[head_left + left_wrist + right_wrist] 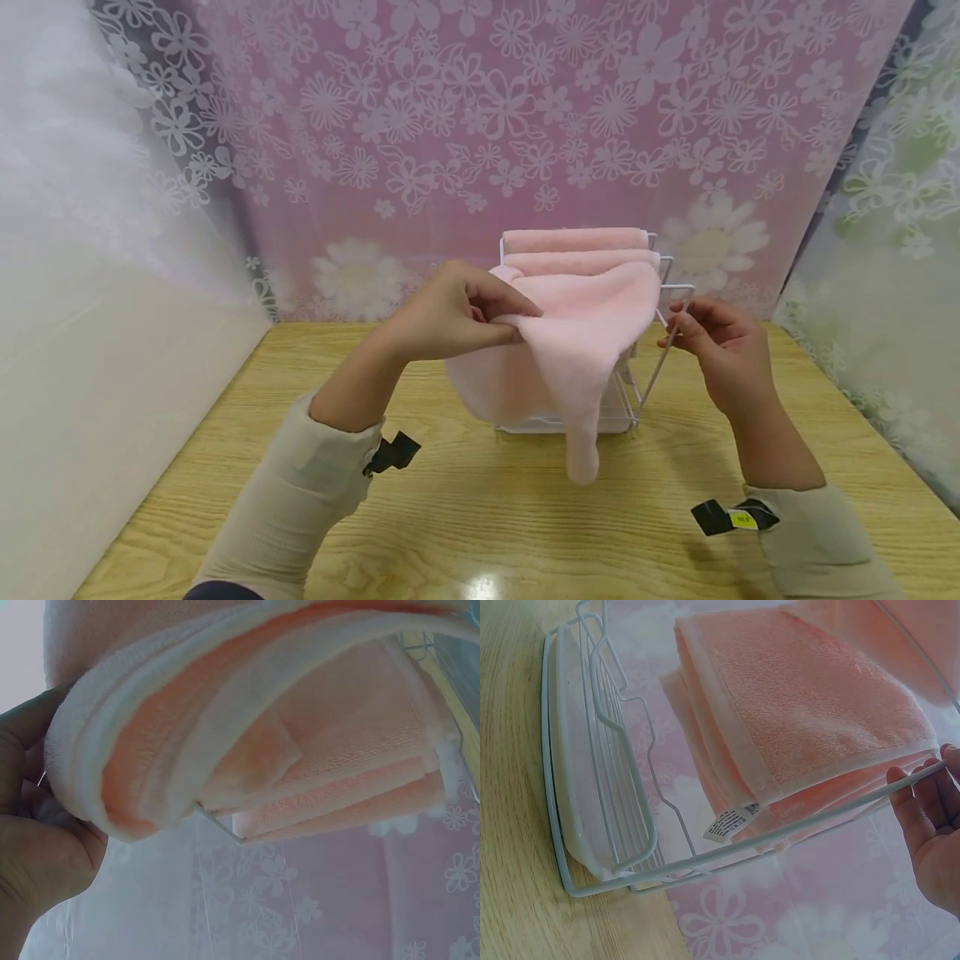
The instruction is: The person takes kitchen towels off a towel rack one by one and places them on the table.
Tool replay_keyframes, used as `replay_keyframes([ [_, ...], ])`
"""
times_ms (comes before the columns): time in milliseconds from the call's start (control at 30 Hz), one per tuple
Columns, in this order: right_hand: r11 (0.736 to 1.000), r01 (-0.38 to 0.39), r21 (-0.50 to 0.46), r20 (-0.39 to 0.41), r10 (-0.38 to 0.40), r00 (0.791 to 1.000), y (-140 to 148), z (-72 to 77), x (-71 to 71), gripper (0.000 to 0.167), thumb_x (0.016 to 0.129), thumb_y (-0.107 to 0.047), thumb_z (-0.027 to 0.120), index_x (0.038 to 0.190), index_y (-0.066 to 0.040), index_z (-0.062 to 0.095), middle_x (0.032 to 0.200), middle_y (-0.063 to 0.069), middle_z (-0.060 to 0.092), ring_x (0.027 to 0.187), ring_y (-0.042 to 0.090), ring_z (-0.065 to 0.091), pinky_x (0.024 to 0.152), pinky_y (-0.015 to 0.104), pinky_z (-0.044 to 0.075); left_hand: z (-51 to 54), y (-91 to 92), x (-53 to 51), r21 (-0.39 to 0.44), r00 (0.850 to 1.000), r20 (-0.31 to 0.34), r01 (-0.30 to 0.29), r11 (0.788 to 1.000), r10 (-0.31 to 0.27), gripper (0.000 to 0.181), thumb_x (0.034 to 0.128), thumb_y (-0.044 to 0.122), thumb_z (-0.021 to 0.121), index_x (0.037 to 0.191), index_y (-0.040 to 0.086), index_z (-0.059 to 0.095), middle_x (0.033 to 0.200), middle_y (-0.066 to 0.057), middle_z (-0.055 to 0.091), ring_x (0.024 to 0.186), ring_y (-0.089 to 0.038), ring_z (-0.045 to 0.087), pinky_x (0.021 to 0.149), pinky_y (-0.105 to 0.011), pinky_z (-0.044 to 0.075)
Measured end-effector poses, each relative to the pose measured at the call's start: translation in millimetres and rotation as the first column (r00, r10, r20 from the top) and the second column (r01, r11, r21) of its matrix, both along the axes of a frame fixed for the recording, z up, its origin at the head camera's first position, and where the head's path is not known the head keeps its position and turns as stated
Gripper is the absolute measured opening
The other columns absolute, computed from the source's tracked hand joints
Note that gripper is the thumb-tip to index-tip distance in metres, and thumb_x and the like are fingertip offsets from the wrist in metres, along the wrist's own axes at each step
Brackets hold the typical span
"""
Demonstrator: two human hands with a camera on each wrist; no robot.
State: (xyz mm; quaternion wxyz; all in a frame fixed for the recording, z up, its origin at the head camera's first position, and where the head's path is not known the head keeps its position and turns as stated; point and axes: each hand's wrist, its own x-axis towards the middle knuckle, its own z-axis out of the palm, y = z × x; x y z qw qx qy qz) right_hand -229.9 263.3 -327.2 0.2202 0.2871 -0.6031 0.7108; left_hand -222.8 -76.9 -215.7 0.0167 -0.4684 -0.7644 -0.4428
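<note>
My left hand [442, 318] pinches the near edge of a pink towel [592, 304] between thumb and fingers. The towel drapes over the front of a white wire rack [677, 287], with one corner hanging down in front. In the left wrist view, the gripped towel edge [127, 780] curves in layered folds beside the fingers. My right hand [727, 354] holds the rack's right front upright between thumb and fingers. Seen from the right wrist, the fingers lie at the wire rod [795, 823] next to a hanging pink towel [832, 705] with a printed care label [731, 823].
Two more pink towels [573, 242] hang over the rack's rear bars. A white tray [570, 735] sits in the rack's base. The rack stands on a wood-grain table [450, 508], before a pink flowered curtain [480, 125]. Pale walls [112, 275] flank both sides.
</note>
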Motion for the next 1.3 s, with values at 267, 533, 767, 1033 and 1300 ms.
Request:
replay_keyframes([
  [267,1.000,0.017,-0.020,0.005,-0.017,1.000,0,-1.0,-0.5,0.016,0.095,0.011,0.051,0.107,0.020,0.058,0.093,0.013,0.063,0.076,0.019,0.064,0.073,0.026,0.057,-8.2,-11.4,4.1,0.020,0.999,0.027,-0.035,0.999,0.034,0.017,0.0804,-0.002,0.077,0.098,0.000,0.077,0.083,-0.002,0.073,0.062,-0.010,0.055,0.057,-0.025,0.051],
  [533,1.000,0.026,-0.011,0.009,-0.025,1.000,1,-1.4,-0.4,0.016,0.095,0.011,0.052,0.107,0.020,0.057,0.093,0.014,0.062,0.078,0.016,0.064,0.073,0.026,0.057,-19.8,-24.9,0.7,0.038,0.998,0.015,-0.070,0.997,0.069,0.016,0.0798,-0.001,0.077,0.096,-0.001,0.077,0.072,-0.001,0.067,0.056,-0.011,0.047,0.051,-0.022,0.041],
  [767,1.000,0.020,-0.008,-0.001,-0.020,1.000,1,-1.1,0.7,0.016,0.095,0.012,0.050,0.106,0.023,0.055,0.093,0.013,0.063,0.078,0.016,0.064,0.074,0.025,0.056,-25.5,-36.0,2.7,0.067,0.997,-0.007,-0.079,0.995,0.080,0.016,0.0790,-0.003,0.077,0.095,-0.001,0.077,0.075,-0.001,0.070,0.055,-0.010,0.046,0.051,-0.021,0.040],
  [1033,1.000,0.022,-0.016,0.008,-0.021,1.000,-2,-0.1,1.2,0.016,0.095,0.012,0.051,0.107,0.020,0.057,0.094,0.013,0.062,0.079,0.016,0.064,0.074,0.025,0.056,-33.8,-53.9,8.3,0.099,0.996,0.025,-0.090,0.991,0.088,0.017,0.0789,-0.008,0.075,0.096,-0.004,0.076,0.084,-0.009,0.073,0.061,-0.010,0.056,0.054,-0.023,0.047],
  [1300,0.999,0.042,0.002,0.011,-0.042,0.999,-1,-1.7,-0.5,0.016,0.096,0.010,0.051,0.107,0.018,0.059,0.093,0.014,0.061,0.077,0.017,0.064,0.075,0.026,0.056,-44.3,-69.2,5.3,0.051,0.986,0.053,-0.163,0.985,0.161,0.018,0.0800,-0.007,0.075,0.097,-0.004,0.076,0.086,-0.010,0.074,0.064,-0.013,0.062,0.053,-0.025,0.049],
])
